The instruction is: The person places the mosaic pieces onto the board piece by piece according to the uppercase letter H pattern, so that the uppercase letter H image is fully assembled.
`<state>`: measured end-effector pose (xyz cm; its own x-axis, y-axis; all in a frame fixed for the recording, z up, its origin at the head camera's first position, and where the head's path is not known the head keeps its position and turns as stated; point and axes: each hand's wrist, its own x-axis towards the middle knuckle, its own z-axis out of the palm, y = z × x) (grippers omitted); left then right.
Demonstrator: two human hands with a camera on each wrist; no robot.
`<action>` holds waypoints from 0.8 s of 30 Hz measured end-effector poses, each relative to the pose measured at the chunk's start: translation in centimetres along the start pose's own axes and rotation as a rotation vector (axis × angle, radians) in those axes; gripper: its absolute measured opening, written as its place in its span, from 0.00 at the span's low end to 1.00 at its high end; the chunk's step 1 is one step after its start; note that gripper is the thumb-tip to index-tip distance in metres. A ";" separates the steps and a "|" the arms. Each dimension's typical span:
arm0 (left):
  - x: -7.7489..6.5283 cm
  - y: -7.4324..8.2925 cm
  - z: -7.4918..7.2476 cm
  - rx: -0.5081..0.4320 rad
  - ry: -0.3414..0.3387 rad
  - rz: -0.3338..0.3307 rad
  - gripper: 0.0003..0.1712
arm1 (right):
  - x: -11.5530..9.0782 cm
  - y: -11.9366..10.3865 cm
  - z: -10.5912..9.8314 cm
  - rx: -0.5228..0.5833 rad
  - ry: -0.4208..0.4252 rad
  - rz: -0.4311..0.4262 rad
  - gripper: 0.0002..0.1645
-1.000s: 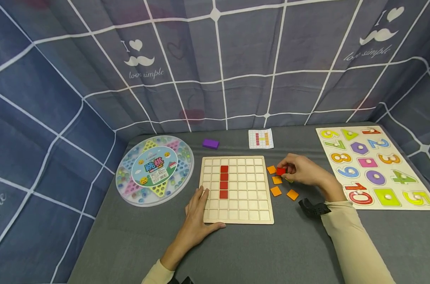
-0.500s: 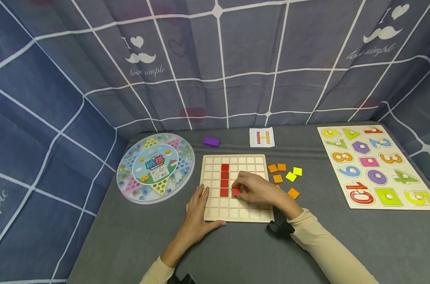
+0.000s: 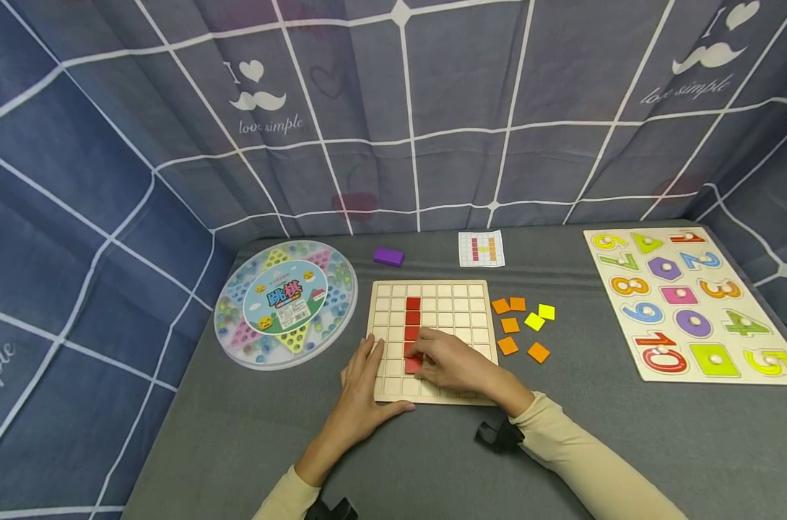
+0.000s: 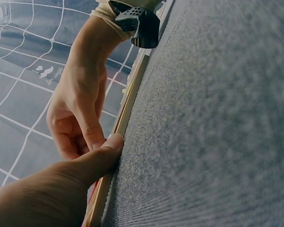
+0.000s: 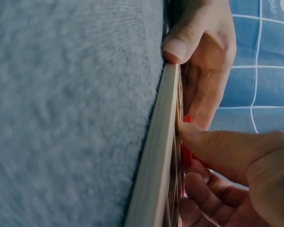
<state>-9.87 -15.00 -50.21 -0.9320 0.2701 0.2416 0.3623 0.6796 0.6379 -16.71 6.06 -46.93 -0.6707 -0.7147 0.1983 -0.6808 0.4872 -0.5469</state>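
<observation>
Left hand (image 3: pixel 361 390) spread, our right hand (image 3: pixel 450 361) pinches the fifth red square tile (image 3: pixel 411 367); orange squares (image 3: pixel 510 325) and yellow squares (image 3: pixel 534 321) right likely remain.

Reads "跳棋" in bold characters on the label (image 3: pixel 285 296) of the round game case (image 3: pixel 338 312), above finer print too small to make out. Shows "I", a heart, a moustache and "love simple" on the curtain (image 3: pixel 458 166) behind the case, then again farther right. Runs 1 through 10 on the number puzzle board (image 3: pixel 669 312), well to the case's right.
</observation>
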 end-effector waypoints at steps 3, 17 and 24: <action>0.0 0.0 0.0 -0.003 -0.002 0.000 0.66 | 0.0 0.0 0.1 0.015 -0.005 0.000 0.13; -0.1 0.0 -0.1 0.001 -0.007 -0.001 0.66 | 0.0 0.0 0.2 0.029 -0.019 0.016 0.13; -0.1 -0.1 0.1 0.005 -0.005 0.001 0.65 | -0.1 0.1 0.3 0.046 -0.020 0.028 0.13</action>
<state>-9.78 -15.02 -50.34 -0.9316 0.2743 0.2387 0.3635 0.6830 0.6335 -16.59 6.04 -47.24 -0.6829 -0.7114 0.1660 -0.6473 0.4840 -0.5889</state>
